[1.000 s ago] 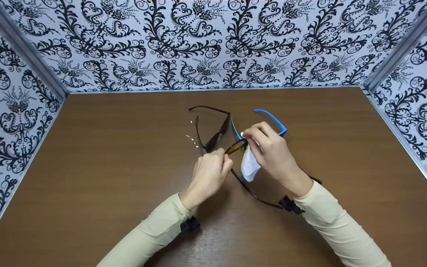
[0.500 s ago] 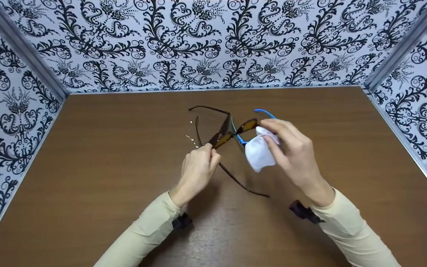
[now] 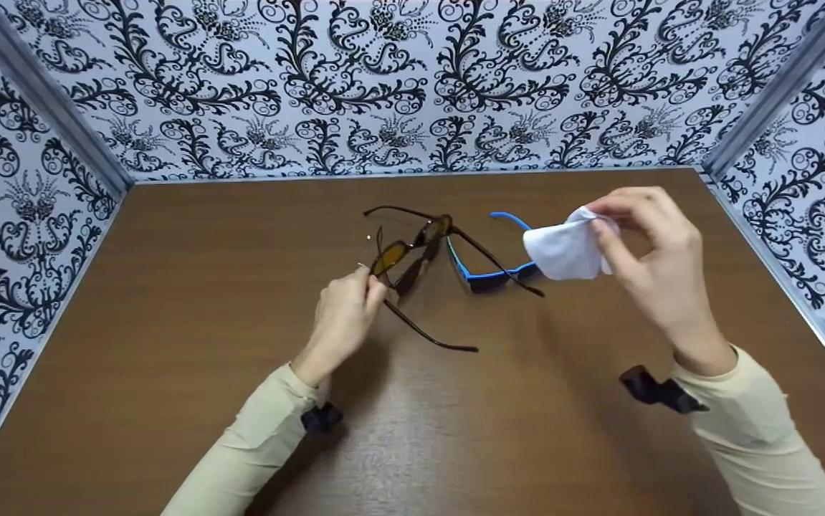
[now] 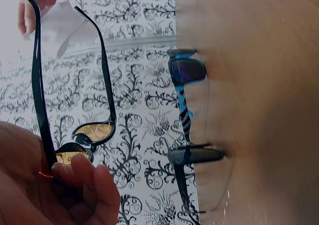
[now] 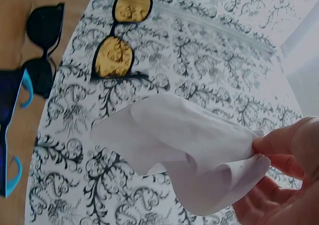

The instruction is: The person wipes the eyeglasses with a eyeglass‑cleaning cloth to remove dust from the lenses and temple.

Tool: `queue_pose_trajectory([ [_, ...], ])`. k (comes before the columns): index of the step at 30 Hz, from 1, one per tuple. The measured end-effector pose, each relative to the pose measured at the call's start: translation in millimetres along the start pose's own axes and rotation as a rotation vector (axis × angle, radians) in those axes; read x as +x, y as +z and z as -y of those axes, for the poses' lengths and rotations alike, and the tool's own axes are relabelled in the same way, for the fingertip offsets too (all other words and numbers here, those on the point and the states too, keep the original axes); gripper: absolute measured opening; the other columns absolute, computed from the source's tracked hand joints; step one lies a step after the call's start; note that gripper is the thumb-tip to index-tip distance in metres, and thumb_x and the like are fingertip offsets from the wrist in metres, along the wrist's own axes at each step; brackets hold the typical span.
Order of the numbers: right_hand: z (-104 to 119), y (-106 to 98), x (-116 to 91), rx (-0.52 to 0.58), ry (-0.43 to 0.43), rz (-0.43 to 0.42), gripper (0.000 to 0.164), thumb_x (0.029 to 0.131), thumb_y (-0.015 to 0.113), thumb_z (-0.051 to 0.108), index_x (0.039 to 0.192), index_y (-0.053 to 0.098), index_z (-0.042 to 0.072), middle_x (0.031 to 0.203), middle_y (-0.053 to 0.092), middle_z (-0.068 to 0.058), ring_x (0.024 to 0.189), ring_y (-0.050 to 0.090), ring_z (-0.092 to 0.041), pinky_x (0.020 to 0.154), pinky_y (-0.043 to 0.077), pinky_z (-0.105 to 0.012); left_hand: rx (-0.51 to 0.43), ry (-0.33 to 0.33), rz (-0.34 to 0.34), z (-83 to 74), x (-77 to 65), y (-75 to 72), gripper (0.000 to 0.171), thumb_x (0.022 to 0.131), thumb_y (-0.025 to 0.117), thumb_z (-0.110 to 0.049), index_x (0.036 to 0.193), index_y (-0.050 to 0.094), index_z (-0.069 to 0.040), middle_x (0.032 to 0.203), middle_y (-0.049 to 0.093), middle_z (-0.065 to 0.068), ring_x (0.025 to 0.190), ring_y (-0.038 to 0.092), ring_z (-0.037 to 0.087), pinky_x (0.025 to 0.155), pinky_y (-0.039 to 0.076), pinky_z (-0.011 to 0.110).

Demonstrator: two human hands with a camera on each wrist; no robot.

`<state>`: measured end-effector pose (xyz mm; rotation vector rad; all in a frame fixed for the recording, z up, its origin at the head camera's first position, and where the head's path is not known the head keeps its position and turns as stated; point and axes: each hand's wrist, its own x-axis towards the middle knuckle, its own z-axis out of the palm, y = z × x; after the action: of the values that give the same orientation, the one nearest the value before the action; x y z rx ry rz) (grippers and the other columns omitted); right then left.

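Note:
My left hand (image 3: 344, 308) grips dark-framed sunglasses with yellow lenses (image 3: 390, 258) by one hinge corner, their temples unfolded and pointing to the right. In the left wrist view the fingers (image 4: 84, 177) curl round the frame beside the lens. A white cloth (image 3: 566, 251) hangs from my right hand (image 3: 663, 265), which pinches it between thumb and fingertips, off to the right of the glasses. The right wrist view shows the cloth (image 5: 184, 145) loosely folded, apart from the yellow lenses (image 5: 114, 57).
On the brown table (image 3: 240, 287) lie blue-framed sunglasses (image 3: 487, 282) and, partly hidden behind the held pair, black sunglasses (image 5: 46, 30). Small shiny specks (image 3: 368, 237) lie left of them. Patterned panels (image 3: 412, 86) enclose the table's back and sides.
My right hand has drawn the cloth away from the yellow-lensed sunglasses, up and to the right. The left hand has shifted left with the glasses, turning them so both temples show.

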<state>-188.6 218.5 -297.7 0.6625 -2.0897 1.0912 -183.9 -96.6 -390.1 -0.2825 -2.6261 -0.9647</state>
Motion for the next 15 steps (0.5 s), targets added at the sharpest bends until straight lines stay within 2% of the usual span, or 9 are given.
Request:
queue_pose_trajectory([
  [4, -10.6, 0.1, -5.1, -0.053, 0.031, 0.085, 0.017, 0.082, 0.067, -0.010, 0.098, 0.069, -0.005, 0.094, 0.065, -0.010, 0.081, 0.056, -0.006, 0.072, 0.047, -0.014, -0.005, -0.012, -0.015, 3.5, 0.9, -2.4, 0.020, 0.089, 0.047, -0.007, 0.070, 0.042, -0.011, 0.060, 0.030, -0.004, 0.052, 0.038, 0.018, 0.046, 0.034, 0.033],
  [8, -17.0, 9.2, -14.1, -0.027, 0.090, 0.169, 0.013, 0.084, 0.068, -0.006, 0.097, 0.067, -0.004, 0.088, 0.069, -0.008, 0.073, 0.060, -0.007, 0.063, 0.050, -0.013, -0.003, -0.033, -0.029, 3.6, 1.7, -3.1, 0.021, 0.090, 0.048, -0.008, 0.069, 0.043, -0.011, 0.059, 0.031, -0.004, 0.052, 0.040, 0.020, 0.047, 0.035, 0.035],
  [15, -21.3, 27.9, -26.2, 0.098, 0.243, 0.279, 0.011, 0.086, 0.065, -0.008, 0.096, 0.064, -0.004, 0.088, 0.069, -0.011, 0.079, 0.066, -0.017, 0.069, 0.054, -0.019, 0.013, -0.016, -0.052, 1.6, 1.8, -1.6, 0.023, 0.090, 0.047, -0.008, 0.068, 0.042, -0.010, 0.059, 0.032, -0.003, 0.052, 0.040, 0.021, 0.046, 0.037, 0.037],
])
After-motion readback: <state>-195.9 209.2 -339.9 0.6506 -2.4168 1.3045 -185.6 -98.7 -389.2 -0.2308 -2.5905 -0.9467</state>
